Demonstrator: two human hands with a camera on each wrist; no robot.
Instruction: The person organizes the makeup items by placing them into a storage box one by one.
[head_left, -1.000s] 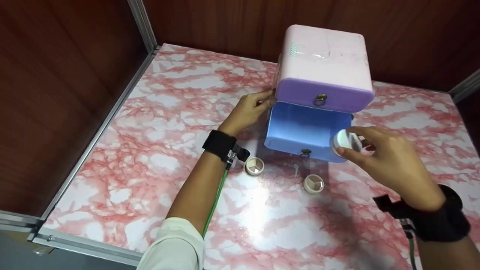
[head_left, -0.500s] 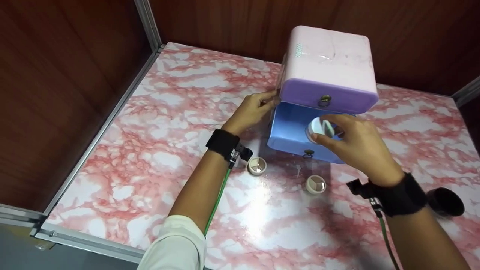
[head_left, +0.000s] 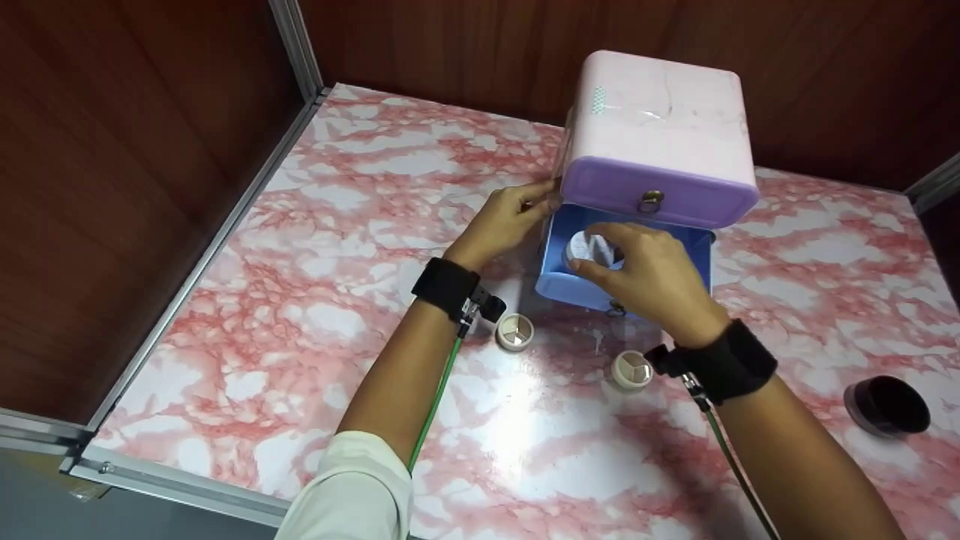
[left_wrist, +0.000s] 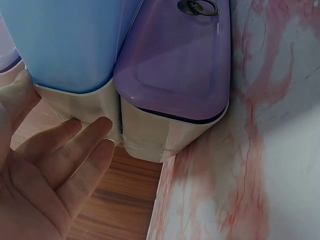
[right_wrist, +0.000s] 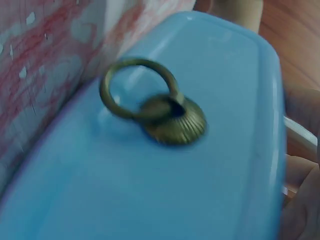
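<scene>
A small chest with a pale pink top [head_left: 667,112] stands at the back right, its blue drawer [head_left: 574,289] pulled out. My right hand [head_left: 652,274] reaches into that drawer, pinching a small white round case [head_left: 581,247] between thumb and fingers. My left hand [head_left: 499,221] touches the chest's left side; in the left wrist view its fingers [left_wrist: 82,162] are extended beside the cream casing [left_wrist: 145,130]. In the right wrist view the drawer's brass ring handle [right_wrist: 172,120] fills the middle, and the drawer front hides much of the right hand.
Two round three-part palettes [head_left: 515,331] [head_left: 631,370] lie on the marbled table in front of the drawer. A dark round jar [head_left: 889,405] stands at the right. Above the blue drawer is a closed purple drawer [head_left: 656,191]; another purple drawer [left_wrist: 175,65] lies below. Brown panels [head_left: 450,52] border the table.
My right hand has carried the white case leftward from the drawer's right front corner into the drawer. The dark jar at the right has come into view. My left hand stays at the chest.
</scene>
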